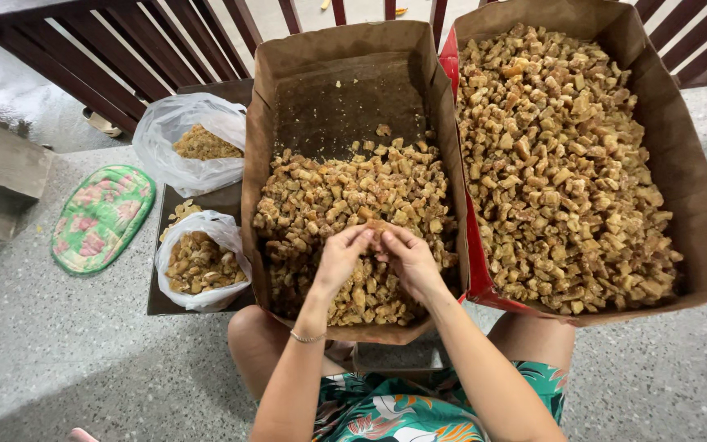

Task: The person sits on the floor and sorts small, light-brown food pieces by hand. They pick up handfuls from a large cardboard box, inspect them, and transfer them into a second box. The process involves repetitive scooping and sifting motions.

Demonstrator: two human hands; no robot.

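While both hands meet over the near end of the left box, the left hand and the right hand pinch one brown chunk between their fingertips, directly above the heap of chunks, equally near to both.

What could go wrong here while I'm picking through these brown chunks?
The near box overhangs your knees, so a knock might tip chunks onto the floor. Both hands, left and right, share one piece, which might drop. The bags gape open and might spill.
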